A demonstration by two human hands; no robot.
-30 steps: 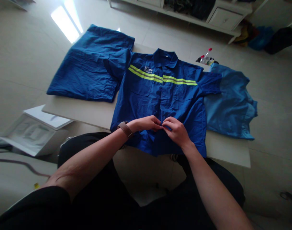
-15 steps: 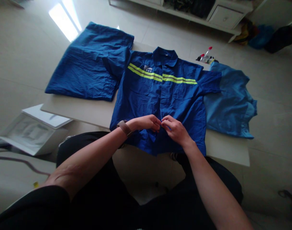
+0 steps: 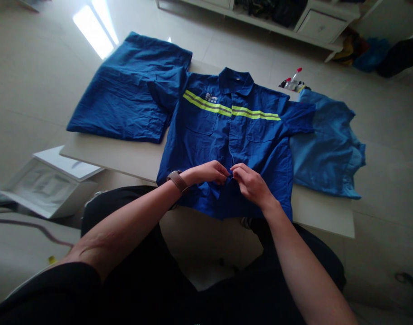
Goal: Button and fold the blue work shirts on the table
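A dark blue work shirt [image 3: 206,144] with a yellow and grey reflective stripe lies front side up, its collar pointing away from me. My left hand [image 3: 215,172], with a watch on the wrist, pinches the shirt's front edge low on the placket. Right beside it, my right hand [image 3: 249,180] pinches the other front edge, fingertips nearly touching those of the left. A little cloth is raised between the fingers; any button there is too small to tell.
Folded blue garment [image 3: 125,90] at the left and lighter blue garment [image 3: 328,149] at the right lie on the pale table [image 3: 114,155]. Bottles with red caps [image 3: 294,81] stand behind. An open white box [image 3: 53,185] is at lower left; a white cabinet [image 3: 320,27] is beyond.
The fingers of my right hand have curled in a little more at the placket. The whole view has shifted slightly; the garments lie as before.
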